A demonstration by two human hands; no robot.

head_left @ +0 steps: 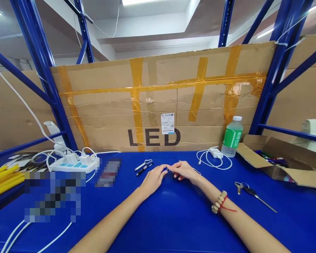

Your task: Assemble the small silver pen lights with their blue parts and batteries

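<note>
Over the middle of the blue tabletop, my left hand and my right hand meet at the fingertips. Both hands are closed in a pinch. A tiny dark blue bit shows at the fingertips, too small to name. Beyond my right wrist, which wears a beaded bracelet with a red string, the edge of a thin metal loop peeks out, the rest hidden by the hand. Left of my left hand lie a silver pen-like piece with a wire loop and a black pen.
A white power strip with cables stands at the left, near a blurred phone-like slab. On the right are a coiled white charger cable, a green-labelled bottle, keys and an open cardboard box. Cardboard walls the back.
</note>
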